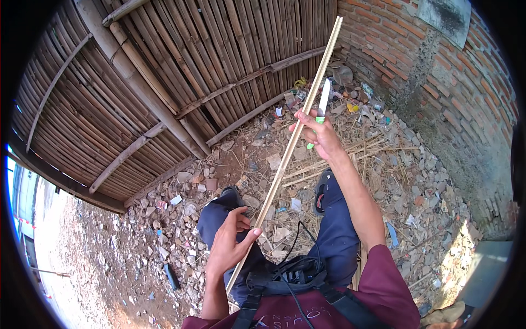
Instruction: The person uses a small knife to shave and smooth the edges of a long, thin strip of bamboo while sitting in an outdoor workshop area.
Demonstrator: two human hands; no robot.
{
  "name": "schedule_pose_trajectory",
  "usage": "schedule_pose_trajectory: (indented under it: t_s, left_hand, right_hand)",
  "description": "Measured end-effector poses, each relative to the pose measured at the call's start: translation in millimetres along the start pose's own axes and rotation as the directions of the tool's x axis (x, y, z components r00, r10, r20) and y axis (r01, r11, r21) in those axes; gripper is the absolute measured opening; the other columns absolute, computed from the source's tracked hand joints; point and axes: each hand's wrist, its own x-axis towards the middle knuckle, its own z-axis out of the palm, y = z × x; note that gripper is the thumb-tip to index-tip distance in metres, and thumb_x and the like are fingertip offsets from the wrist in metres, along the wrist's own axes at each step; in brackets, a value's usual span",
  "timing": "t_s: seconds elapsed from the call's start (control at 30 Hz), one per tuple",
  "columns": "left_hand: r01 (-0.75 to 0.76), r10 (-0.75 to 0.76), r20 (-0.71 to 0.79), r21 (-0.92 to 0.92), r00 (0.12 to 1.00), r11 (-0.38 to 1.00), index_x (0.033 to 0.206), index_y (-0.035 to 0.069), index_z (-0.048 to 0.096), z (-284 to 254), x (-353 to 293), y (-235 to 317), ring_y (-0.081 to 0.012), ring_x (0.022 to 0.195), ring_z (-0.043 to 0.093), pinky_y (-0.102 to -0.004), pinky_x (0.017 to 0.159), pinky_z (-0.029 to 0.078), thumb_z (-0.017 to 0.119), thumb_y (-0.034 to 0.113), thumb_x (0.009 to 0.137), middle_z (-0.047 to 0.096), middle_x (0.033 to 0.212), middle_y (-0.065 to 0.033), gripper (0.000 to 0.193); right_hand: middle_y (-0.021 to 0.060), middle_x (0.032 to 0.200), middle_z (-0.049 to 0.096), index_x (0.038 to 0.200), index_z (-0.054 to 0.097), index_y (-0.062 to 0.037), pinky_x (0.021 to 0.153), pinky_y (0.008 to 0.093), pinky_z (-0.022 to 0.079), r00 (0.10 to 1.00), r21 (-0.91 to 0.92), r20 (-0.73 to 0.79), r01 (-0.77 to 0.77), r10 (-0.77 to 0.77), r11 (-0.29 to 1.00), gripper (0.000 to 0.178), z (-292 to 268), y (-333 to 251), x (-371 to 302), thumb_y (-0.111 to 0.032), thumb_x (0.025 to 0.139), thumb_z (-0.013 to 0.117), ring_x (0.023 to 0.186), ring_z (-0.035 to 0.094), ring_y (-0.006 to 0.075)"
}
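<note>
A long, pale split bamboo strip (281, 167) slants across the middle, from above my lap up toward the far right corner. My right hand (323, 137) grips it with thumb and fingers around its upper half. The same hand also holds a knife (324, 98), its bright blade pointing up and its green handle partly hidden by the fingers. Lower down, my left hand (230, 244) has its thumb over the strip, with the fingers bent beside it. Below that thumb, the strip's near end reaches down past my left wrist.
Several more bamboo strips (350, 159) lie on the rubble ground beyond my knees. A bamboo-slat wall (230, 60) stands on the left, a brick wall (438, 93) on the right. Litter gathers in their corner. A black cable (296, 241) loops over my lap.
</note>
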Motion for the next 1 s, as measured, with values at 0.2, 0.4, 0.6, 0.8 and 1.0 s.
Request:
schedule_pose_trajectory:
  t_s: [0.2, 0.4, 0.6, 0.8, 1.0]
  left_hand:
    - [0.076, -0.063, 0.093, -0.146, 0.994, 0.986, 0.131, -0.001, 0.058, 33, 38, -4, -0.016, 0.075, 0.069, -0.0326, 0.07, 0.055, 0.06, 0.028, 0.113, 0.069, 0.085, -0.0071, 0.034]
    - [0.095, -0.092, 0.024, -0.302, 0.996, 0.949, 0.103, -0.001, 0.068, 31, 49, 0, -0.0063, 0.056, 0.044, -0.0293, 0.052, 0.037, 0.052, 0.02, 0.115, 0.054, 0.067, -0.0004, 0.029]
    - [0.012, -0.04, -0.115, -0.231, 0.993, 0.973, 0.106, 0.002, 0.067, 32, 52, 11, -0.0045, 0.06, 0.04, -0.0262, 0.055, 0.035, 0.05, 0.021, 0.116, 0.047, 0.07, 0.0051, 0.028]
    - [0.027, -0.054, -0.213, -0.126, 0.975, 0.992, 0.109, 0.002, 0.067, 29, 55, 33, -0.0087, 0.059, 0.042, -0.0303, 0.054, 0.036, 0.051, 0.017, 0.114, 0.047, 0.064, -0.0009, 0.023]
    - [-0.007, -0.001, -0.249, -0.029, 0.968, 1.0, 0.106, 0.001, 0.062, 31, 52, 36, -0.0345, 0.05, 0.054, -0.0429, 0.051, 0.04, 0.055, 0.013, 0.112, 0.054, 0.063, -0.0188, 0.015]
  right_hand:
    - [0.0167, 0.09, 0.079, 0.114, 0.072, -0.0055, 0.042, 0.02, 0.019, 0.999, 0.022, 0.007, 0.045, -0.045, 0.999, 0.025, 11, 0, -6, -0.029, 0.105, 0.071, 0.044, 0.03, -0.0016]
    - [0.0108, 0.095, 0.082, 0.133, 0.074, -0.0055, 0.046, 0.022, 0.025, 0.995, -0.342, 0.023, 0.099, -0.097, 0.935, 0.042, 5, -13, -14, -0.039, 0.111, 0.061, 0.048, 0.03, -0.001]
    - [0.0182, 0.085, 0.077, 0.112, 0.077, 0.0021, 0.075, 0.0454, 0.057, 0.914, -0.759, 0.179, 0.364, -0.364, 0.541, 0.027, 11, 13, -19, -0.007, 0.093, 0.06, 0.082, 0.077, 0.0321]
    - [0.0145, 0.086, 0.075, 0.09, 0.074, -0.0051, 0.065, 0.0468, 0.057, 0.867, -0.912, 0.279, 0.374, -0.413, 0.168, 0.007, 36, 27, -31, -0.006, 0.087, 0.067, 0.073, 0.074, 0.0359]
    - [0.012, 0.076, 0.073, 0.089, 0.068, -0.0069, 0.057, 0.0458, 0.058, 0.77, -0.879, 0.392, 0.476, -0.504, 0.044, 0.002, 48, 39, -33, -0.008, 0.087, 0.069, 0.061, 0.072, 0.0328]
